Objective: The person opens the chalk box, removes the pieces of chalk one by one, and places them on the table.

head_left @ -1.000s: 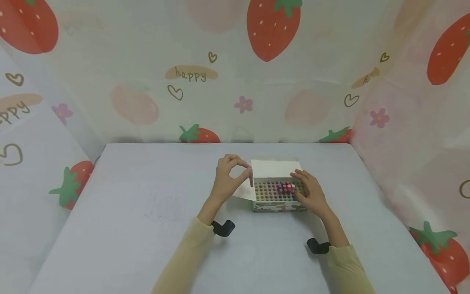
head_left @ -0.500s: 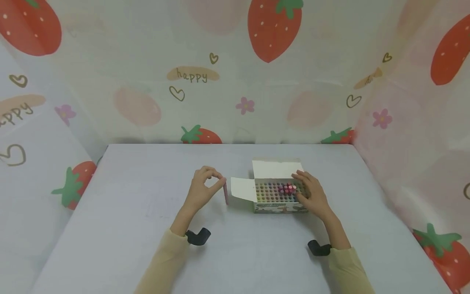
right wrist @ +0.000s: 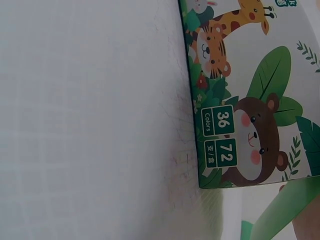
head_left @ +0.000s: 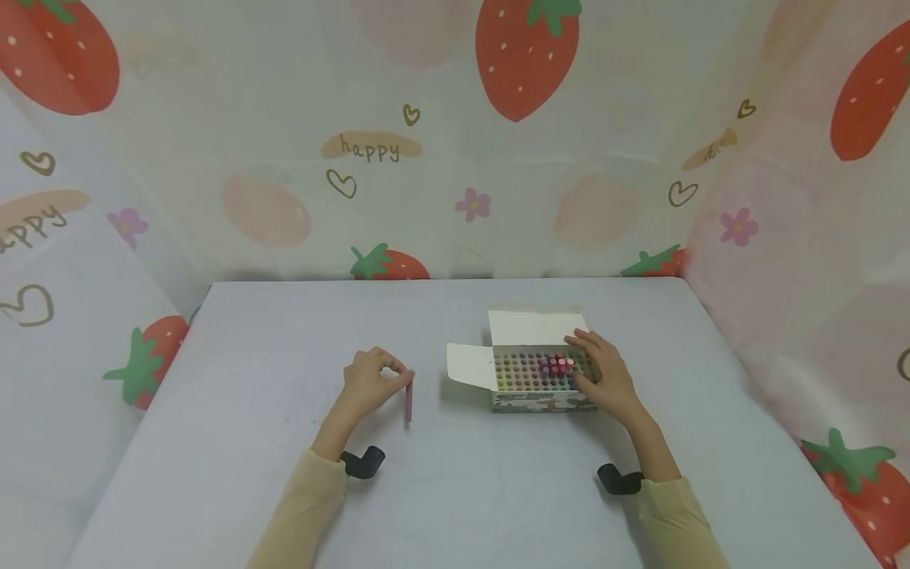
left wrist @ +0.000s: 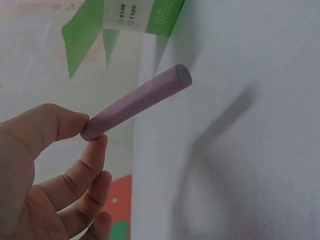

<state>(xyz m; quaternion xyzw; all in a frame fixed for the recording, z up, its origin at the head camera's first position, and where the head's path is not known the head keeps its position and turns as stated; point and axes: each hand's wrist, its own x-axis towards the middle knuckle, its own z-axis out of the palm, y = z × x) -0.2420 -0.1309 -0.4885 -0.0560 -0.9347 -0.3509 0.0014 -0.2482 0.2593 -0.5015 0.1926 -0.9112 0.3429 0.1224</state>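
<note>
My left hand (head_left: 371,381) pinches a purple chalk stick (head_left: 408,405) by one end, between thumb and forefinger. The stick hangs upright just above the table, left of the box. In the left wrist view, the chalk (left wrist: 140,102) has a flat round end pointing away, and the other fingers curl loosely. My right hand (head_left: 606,370) holds the right end of the open box (head_left: 529,403), thumb at the near side, fingers by the raised lid (head_left: 535,328). Rows of coloured stick ends fill the box. Several pink and purple sticks (head_left: 556,364) stand higher than the others.
The box's left flap (head_left: 471,366) sticks out over the white table (head_left: 483,490). Animal pictures cover the box front (right wrist: 255,140) in the right wrist view. A strawberry-print curtain (head_left: 384,205) hangs behind the table. Each wrist carries a small black camera mount (head_left: 364,463).
My left hand has moved left and nearer to me, carrying the purple chalk away from the box and lower. My right hand has stayed on the box.
</note>
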